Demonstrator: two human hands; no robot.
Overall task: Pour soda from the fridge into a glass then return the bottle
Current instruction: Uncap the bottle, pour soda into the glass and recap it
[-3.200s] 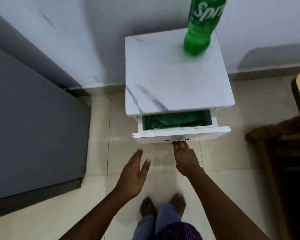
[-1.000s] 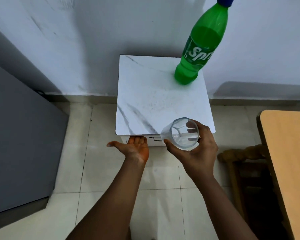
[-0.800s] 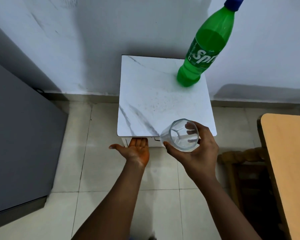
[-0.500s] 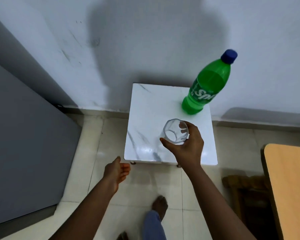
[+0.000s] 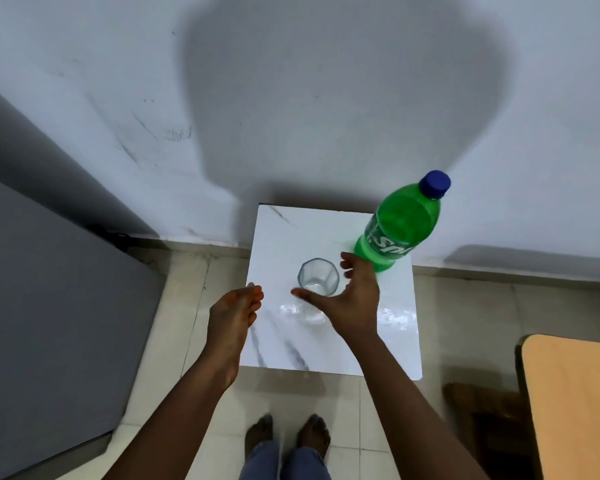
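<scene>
marble-look tabletop (image 5: 329,344) bears faceted clear glass (image 5: 318,276).

A clear, faceted glass (image 5: 318,276) stands upright and empty on the white marbled top, mouth open to the camera, near the middle of the surface. A green plastic soda bottle (image 5: 400,226) with a blue cap (image 5: 434,184) and a white-lettered label stands at about two o'clock from the glass, close to the top's far right corner by the wall. It is capped, and green liquid fills most of it. The two stand near each other, not touching.
</scene>
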